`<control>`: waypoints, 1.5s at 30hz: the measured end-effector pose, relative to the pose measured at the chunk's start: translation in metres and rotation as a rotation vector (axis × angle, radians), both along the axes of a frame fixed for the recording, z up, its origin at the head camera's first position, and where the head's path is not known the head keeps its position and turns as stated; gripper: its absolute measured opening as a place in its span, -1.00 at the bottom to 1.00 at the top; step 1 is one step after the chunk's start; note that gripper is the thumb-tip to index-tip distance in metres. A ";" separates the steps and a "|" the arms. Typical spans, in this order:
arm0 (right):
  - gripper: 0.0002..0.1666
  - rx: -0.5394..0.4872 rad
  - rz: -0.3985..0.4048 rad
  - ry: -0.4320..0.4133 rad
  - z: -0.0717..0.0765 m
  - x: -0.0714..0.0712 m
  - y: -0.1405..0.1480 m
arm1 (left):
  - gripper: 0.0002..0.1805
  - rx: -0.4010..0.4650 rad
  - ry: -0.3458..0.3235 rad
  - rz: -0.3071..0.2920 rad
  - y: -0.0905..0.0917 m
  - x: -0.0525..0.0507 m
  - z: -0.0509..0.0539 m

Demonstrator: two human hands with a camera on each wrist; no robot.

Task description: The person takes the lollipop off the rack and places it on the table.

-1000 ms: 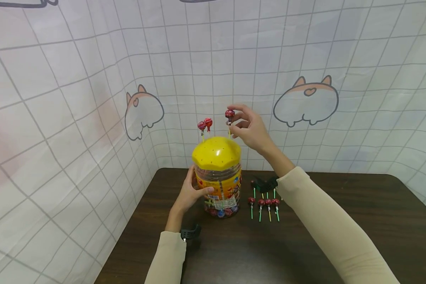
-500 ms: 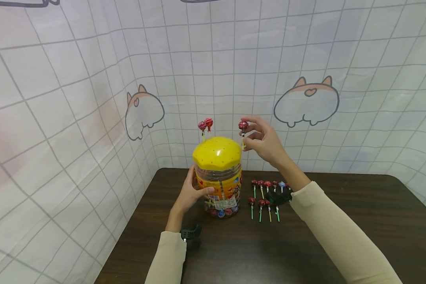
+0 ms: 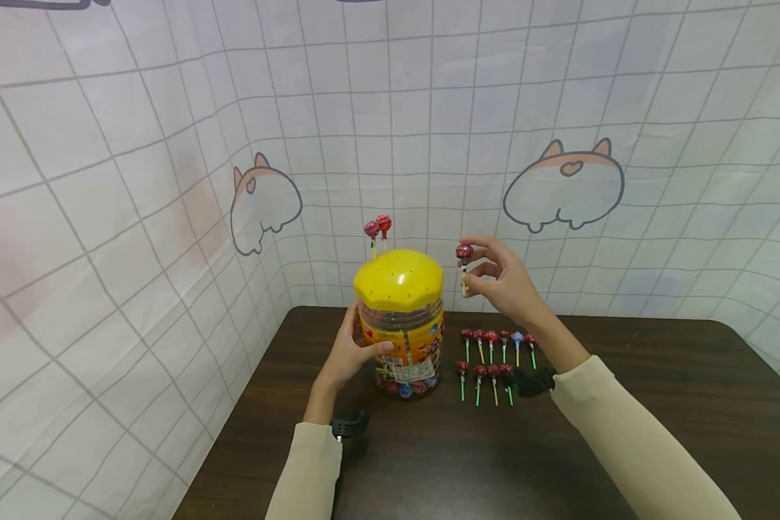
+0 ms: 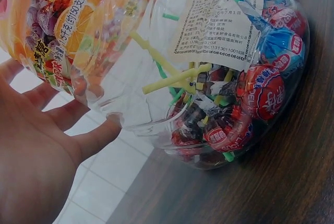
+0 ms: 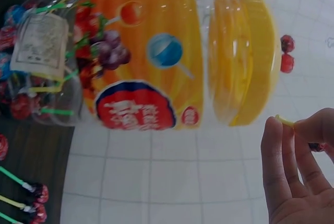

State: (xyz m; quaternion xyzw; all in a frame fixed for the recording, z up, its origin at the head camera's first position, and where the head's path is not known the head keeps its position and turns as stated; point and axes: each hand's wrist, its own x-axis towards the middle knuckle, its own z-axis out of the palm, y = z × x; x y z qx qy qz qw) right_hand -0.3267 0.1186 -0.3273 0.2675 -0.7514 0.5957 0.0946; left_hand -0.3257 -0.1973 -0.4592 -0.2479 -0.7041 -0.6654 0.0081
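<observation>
My left hand holds the side of a clear plastic candy jar with an orange fruit label, which stands on the table. Wrapped lollipops lie at its bottom in the left wrist view. The jar's yellow lid is dotted with small holes. Two red lollipops stand up from the lid's far left part. To the right of the lid, my right hand pinches the stick of a dark red lollipop, head upward, apart from the lid. In the right wrist view only the yellow stick end shows clearly.
Right of the jar, lollipops lie in two rows on the dark wooden table: a back row including a blue one, and a front row. A white grid-patterned curtain stands behind and to the left.
My right hand has moved right and downward, carrying the lollipop away from above the lid. The lollipop rows have come into fuller view. My left hand stays on the jar.
</observation>
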 end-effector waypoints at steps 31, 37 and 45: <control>-0.32 0.067 -0.068 -0.121 -0.082 0.021 0.067 | 0.04 0.001 0.023 0.009 -0.002 0.000 -0.002; -0.30 0.091 -0.090 -0.174 -0.103 0.026 0.079 | 0.03 -0.002 0.020 0.012 0.000 0.000 -0.001; -0.31 0.146 -0.113 -0.230 -0.136 0.032 0.090 | 0.03 0.004 0.030 0.004 0.001 -0.001 -0.001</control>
